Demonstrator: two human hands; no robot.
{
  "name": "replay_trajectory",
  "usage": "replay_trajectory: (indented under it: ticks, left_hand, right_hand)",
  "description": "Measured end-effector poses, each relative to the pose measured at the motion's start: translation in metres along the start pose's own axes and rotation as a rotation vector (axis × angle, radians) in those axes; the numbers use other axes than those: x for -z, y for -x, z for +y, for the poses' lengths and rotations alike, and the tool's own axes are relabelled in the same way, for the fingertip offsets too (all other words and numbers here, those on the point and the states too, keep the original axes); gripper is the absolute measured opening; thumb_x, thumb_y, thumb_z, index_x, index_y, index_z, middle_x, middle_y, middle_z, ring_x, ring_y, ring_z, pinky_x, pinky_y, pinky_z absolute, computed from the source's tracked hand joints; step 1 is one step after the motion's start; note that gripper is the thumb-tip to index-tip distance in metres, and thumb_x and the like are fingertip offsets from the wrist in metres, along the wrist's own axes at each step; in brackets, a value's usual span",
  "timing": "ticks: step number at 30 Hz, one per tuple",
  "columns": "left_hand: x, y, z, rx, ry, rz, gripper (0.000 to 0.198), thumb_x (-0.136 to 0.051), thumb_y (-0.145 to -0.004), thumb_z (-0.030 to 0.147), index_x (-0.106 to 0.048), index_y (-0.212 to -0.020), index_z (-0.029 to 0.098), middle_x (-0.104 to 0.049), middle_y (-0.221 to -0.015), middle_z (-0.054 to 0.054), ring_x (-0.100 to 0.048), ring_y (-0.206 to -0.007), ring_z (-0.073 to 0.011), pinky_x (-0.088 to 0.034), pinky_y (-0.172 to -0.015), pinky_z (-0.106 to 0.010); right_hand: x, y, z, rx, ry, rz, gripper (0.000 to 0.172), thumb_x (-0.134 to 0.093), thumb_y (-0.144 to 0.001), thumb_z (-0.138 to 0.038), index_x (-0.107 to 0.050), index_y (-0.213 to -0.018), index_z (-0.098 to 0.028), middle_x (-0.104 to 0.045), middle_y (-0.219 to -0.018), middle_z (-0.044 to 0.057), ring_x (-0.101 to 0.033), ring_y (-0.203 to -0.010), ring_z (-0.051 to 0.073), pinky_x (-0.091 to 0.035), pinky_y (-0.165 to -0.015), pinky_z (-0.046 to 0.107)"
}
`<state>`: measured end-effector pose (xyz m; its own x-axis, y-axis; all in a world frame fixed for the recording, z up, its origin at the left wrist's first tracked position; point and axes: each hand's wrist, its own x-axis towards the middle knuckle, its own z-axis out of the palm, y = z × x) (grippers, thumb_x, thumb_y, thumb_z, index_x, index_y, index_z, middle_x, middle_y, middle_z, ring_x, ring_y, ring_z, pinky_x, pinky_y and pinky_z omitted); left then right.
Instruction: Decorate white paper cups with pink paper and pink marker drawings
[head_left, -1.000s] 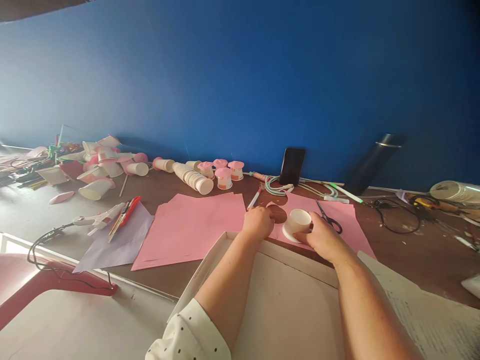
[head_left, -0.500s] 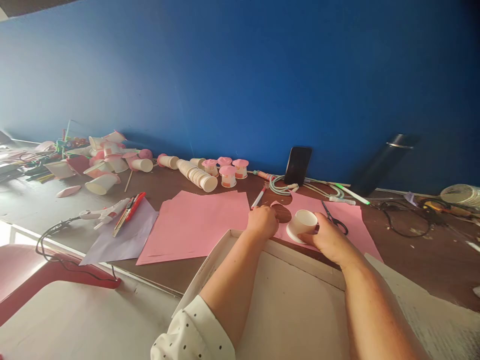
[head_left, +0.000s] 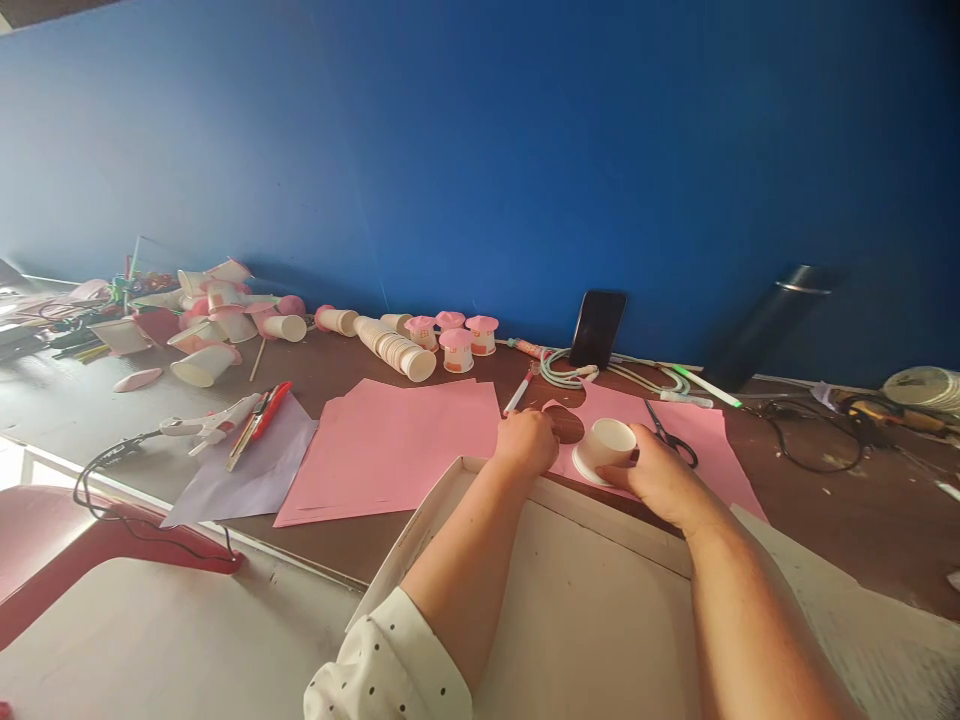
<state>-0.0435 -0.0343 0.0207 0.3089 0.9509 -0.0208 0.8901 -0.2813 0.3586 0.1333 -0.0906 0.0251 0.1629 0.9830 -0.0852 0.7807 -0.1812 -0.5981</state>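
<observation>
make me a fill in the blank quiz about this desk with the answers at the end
The right hand grips a cup coloured ____.
The scissors lie on paper coloured ____.
The wall behind the phone is coloured ____.
The decorated cups standing together upright number ____.
Missing words: white; pink; blue; four.

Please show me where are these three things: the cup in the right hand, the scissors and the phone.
Cup (head_left: 597,456): head view, on its white side.
Scissors (head_left: 665,435): head view, near where the blade meets the handles.
Phone (head_left: 598,330): head view, middle of its dark front.
</observation>
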Motion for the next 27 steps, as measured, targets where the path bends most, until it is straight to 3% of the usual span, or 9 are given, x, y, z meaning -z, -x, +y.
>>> replay_trajectory:
  ticks: [18,27]
  left_hand:
    - [0.0003,-0.0001,0.0008,0.002,-0.009,0.005,0.028,-0.047,-0.083,0.031,-0.069,-0.098,0.024,-0.065,-0.111,-0.009,-0.058,-0.103,-0.0264,-0.048,-0.081,-0.035]
    - [0.0001,-0.0012,-0.0018,0.015,0.03,0.101,0.027,-0.045,-0.083,0.025,-0.068,-0.096,0.022,-0.067,-0.105,-0.009,-0.06,-0.099,-0.0245,-0.047,-0.082,-0.034]
  right_hand:
    - [0.0008,0.001,-0.002,0.016,-0.019,0.004,0.043,-0.07,-0.065,-0.036,-0.054,-0.102,-0.023,-0.067,-0.1,0.007,-0.062,-0.087,0.022,-0.042,-0.068,0.028]
    - [-0.0002,-0.0005,-0.0011,0.004,-0.006,-0.006,0.046,-0.07,-0.065,-0.034,-0.053,-0.106,-0.022,-0.066,-0.103,0.008,-0.062,-0.091,0.023,-0.044,-0.071,0.03]
